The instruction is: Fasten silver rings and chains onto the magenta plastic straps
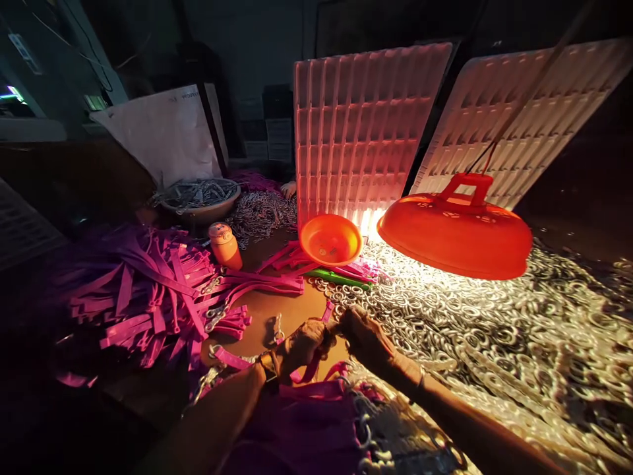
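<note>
In the head view my left hand (304, 344) is closed round a magenta strap (311, 369), part of which sticks up above the fingers. Close beside it, my right hand (361, 333) is closed too, its fingertips near the strap's upper end; what they pinch is too small to make out. Below both hands lie more magenta straps (309, 422) with metal rings along their right edge. A large heap of silvery metal rings (475, 330) spreads to the right of my right hand. Left of my left hand, a strap with a metal clasp (232, 358) passes near the wrist.
A big pile of magenta straps (158, 290) lies left, beside an orange bottle (226, 246). An orange bowl (331, 241) stands ahead. An orange lamp shade (455, 234) hangs over the rings. Behind are a basin (200, 210) of metal parts and upright ribbed panels (366, 125).
</note>
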The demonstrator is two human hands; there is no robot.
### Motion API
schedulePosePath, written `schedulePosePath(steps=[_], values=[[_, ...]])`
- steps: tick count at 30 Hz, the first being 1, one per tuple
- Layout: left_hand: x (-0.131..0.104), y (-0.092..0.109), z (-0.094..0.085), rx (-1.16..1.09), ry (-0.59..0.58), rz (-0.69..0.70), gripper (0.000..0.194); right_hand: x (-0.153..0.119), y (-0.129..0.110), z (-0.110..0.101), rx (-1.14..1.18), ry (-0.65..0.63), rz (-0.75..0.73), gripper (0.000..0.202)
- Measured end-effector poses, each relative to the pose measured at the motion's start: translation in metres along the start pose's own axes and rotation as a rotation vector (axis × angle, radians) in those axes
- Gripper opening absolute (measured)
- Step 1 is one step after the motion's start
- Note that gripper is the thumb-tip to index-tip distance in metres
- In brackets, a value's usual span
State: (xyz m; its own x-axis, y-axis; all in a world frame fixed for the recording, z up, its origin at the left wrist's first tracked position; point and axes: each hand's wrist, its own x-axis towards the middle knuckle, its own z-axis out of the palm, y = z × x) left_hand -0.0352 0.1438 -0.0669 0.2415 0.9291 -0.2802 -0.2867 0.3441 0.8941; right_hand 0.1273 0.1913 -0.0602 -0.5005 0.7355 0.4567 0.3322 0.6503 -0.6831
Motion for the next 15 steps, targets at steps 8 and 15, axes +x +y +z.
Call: schedulePosePath(steps=[8, 15], values=[[0.015, 0.002, 0.024, -0.291, 0.280, 0.037, 0.039, 0.035, -0.002, -0.016, 0.683, 0.121, 0.412, 0.028], [0.006, 0.006, 0.013, -0.253, 0.227, 0.078, 0.038, 0.038, -0.005, -0.042, 0.777, 0.172, 0.475, 0.034]])
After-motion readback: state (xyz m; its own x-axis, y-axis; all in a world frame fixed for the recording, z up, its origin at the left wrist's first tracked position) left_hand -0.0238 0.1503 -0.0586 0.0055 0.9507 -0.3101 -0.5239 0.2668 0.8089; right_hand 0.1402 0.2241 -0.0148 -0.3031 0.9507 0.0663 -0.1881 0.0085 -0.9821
